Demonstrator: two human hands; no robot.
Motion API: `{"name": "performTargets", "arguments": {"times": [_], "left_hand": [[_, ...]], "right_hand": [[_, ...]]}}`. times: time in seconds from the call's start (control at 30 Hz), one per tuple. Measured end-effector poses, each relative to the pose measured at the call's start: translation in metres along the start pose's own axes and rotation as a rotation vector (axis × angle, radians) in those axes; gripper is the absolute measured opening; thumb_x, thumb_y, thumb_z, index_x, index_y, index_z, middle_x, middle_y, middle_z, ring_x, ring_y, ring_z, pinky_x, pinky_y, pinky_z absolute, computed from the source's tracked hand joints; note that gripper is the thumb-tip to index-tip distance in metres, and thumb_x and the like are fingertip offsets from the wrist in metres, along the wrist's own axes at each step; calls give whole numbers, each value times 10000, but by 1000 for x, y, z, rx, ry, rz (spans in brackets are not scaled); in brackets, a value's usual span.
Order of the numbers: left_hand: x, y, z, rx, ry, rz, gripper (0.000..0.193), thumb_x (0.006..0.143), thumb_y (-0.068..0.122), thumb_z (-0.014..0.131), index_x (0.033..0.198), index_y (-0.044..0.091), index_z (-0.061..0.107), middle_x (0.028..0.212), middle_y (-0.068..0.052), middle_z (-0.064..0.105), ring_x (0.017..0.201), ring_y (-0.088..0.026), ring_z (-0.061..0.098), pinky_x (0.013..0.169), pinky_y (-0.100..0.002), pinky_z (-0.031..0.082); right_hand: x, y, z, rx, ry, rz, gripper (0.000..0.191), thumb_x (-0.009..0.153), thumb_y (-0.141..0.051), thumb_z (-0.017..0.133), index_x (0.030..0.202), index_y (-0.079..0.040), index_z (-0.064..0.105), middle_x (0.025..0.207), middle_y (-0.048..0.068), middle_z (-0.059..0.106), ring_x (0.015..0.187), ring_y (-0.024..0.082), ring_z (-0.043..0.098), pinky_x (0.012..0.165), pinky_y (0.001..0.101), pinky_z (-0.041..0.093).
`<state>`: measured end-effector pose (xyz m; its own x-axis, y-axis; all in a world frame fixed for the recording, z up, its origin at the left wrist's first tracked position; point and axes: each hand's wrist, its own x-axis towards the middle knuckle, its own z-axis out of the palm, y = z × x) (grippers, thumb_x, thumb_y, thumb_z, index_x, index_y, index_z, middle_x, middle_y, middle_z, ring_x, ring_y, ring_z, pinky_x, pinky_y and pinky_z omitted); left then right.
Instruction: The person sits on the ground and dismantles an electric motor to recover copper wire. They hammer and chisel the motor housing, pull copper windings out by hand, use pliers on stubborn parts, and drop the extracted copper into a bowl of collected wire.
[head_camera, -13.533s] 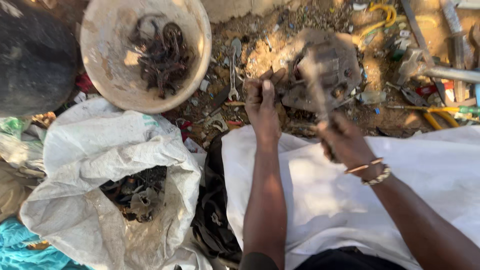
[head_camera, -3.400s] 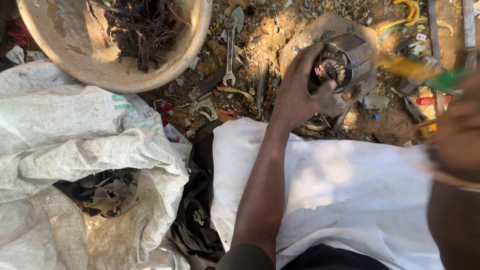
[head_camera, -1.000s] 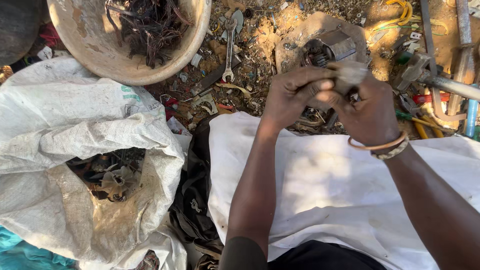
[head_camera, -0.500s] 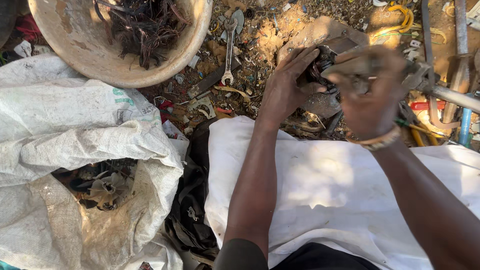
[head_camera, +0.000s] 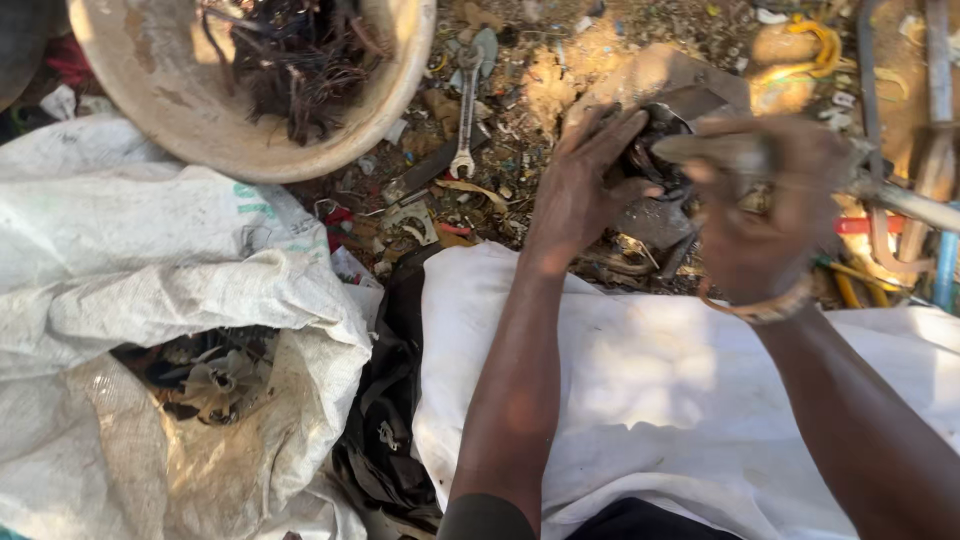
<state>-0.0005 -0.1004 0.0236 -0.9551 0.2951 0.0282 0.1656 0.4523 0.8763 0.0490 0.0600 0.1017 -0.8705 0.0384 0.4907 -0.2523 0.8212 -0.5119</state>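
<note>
**Motor part gripped amid scrap on the ground**

The motor part (head_camera: 655, 165) lay on littered dirt just beyond the white cloth (head_camera: 620, 390). The left hand (head_camera: 580, 190) clasped its near side, fingers spread over it. The right hand (head_camera: 765, 210), blurred, closed around a tool handle (head_camera: 720, 150) above the part, hiding much of it. A spanner (head_camera: 467, 115) lay left of the part, near the bowl (head_camera: 150, 120) of dark wire; an open sack (head_camera: 200, 330) sat farther left.

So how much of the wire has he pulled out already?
The basin already holds a tangle of dark wire. In hand: the left hand steadies a metal motor part while the blurred right hand works a tool on it. How much remains inside is hidden.
</note>
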Motion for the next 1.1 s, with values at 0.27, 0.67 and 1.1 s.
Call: {"name": "performTargets", "arguments": {"times": [0.27, 0.67, 1.1], "left_hand": [[2, -3, 4, -29, 25, 17, 826, 675, 233, 919, 1433, 203, 593, 1484, -20, 607, 1512, -279, 433, 1242, -436, 401], [-3, -3, 2, -109, 28, -3, 801, 701, 226, 905, 1439, 175, 595, 1537, -134, 547, 1463, -308, 501, 1218, -418, 448], [-1, -4, 0, -38, 26, -4, 859, 662, 327, 919, 1447, 226, 583, 1532, -97, 560, 1513, -337, 429, 1237, -468, 397]], "right_hand": [[14, -9, 0, -90, 70, -150, 508, 1049, -118, 762, 1438, 62, 489, 1277, 225, 676, 1156, 345, 698, 1035, 453, 560], [5, 2, 1, -144, 101, -94, 280, 1017, -123, 744, 1221, 58, 682, 1144, 158, 733, 1082, 358, 584, 988, 467, 440], [4, 5, 5, 66, 227, -109, 402, 1066, -214, 766, 1362, -3, 596, 1142, 140, 635, 1030, 307, 622, 869, 477, 543]]}}
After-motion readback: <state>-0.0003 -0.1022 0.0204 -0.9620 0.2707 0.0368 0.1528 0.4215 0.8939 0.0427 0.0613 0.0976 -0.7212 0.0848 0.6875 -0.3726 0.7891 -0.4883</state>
